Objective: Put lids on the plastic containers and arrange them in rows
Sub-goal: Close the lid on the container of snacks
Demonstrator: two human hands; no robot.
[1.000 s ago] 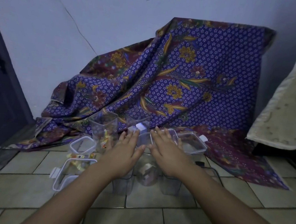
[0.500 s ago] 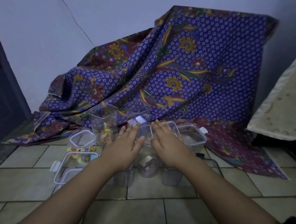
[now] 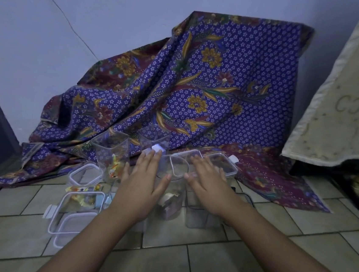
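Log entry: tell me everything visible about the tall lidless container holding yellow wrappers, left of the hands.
The tall container is clear plastic, square in section with rounded corners, upright and open-topped, no lid on it. Yellow and orange wrapped pieces lie in its lower half. It stands at the edge of the patterned cloth, just left of the left hand; contact is unclear.

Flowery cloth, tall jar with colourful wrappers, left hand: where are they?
flowery cloth [image 3: 212, 90]: head view, middle of the purple drape.
tall jar with colourful wrappers [image 3: 112, 148]: head view, its clear front wall.
left hand [image 3: 144, 187]: head view, back of the hand.
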